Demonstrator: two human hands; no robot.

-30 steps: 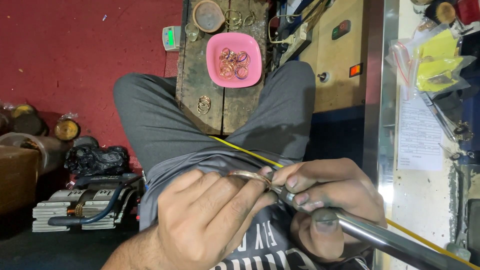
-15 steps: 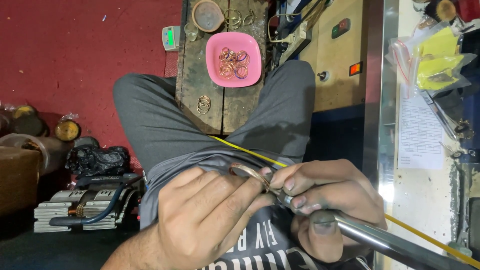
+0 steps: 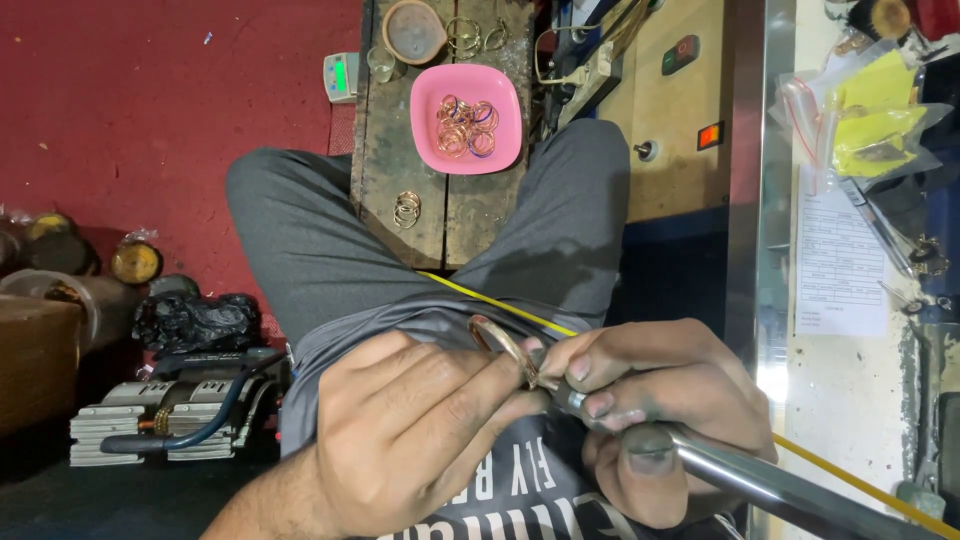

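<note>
My left hand pinches a thin metal bangle ring at the tip of a tapered steel rod. My right hand grips that rod near its narrow end, fingers wrapped around it, fingertips touching the ring too. Both hands are low in the head view, over my lap in grey trousers. Ahead, a pink bowl holding several copper-coloured rings sits on a worn wooden block, with a small stack of rings below it.
A small scale with a green display, a glass and a round dish stand at the block's far end. A black torch and hose lie at left on the red floor. A metal bench with papers and bags runs along the right.
The ring has turned on the rod's tip and now stands more on edge. Both hands stay in the same place with small finger shifts.
</note>
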